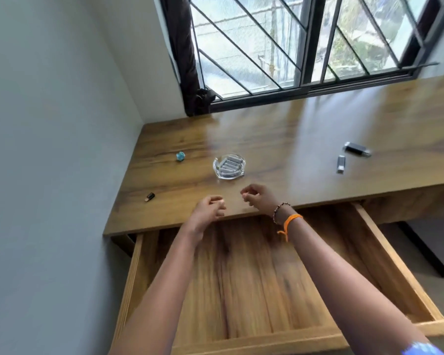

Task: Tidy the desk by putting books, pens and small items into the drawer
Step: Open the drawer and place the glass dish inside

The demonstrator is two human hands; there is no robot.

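The wooden drawer (pixel 385 254) is pulled far out under the desk (pixel 305 129), and the part I can see holds nothing. My left hand (pixel 208 210) and my right hand (pixel 256 197) hover over the desk's front edge, fingers loosely curled, holding nothing. Just beyond them stands a glass dish (pixel 229 165) with several grey sticks in it. A small black item (pixel 149 197) lies at the left front. A small blue object (pixel 180 156) lies further back on the left. Two silver-and-black USB sticks (pixel 341 163) (pixel 357 149) lie to the right.
A grey wall runs along the left side of the desk. A barred window (pixel 292 47) with a dark curtain (pixel 187 60) at its left rises behind the desk. Floor shows to the right of the drawer.
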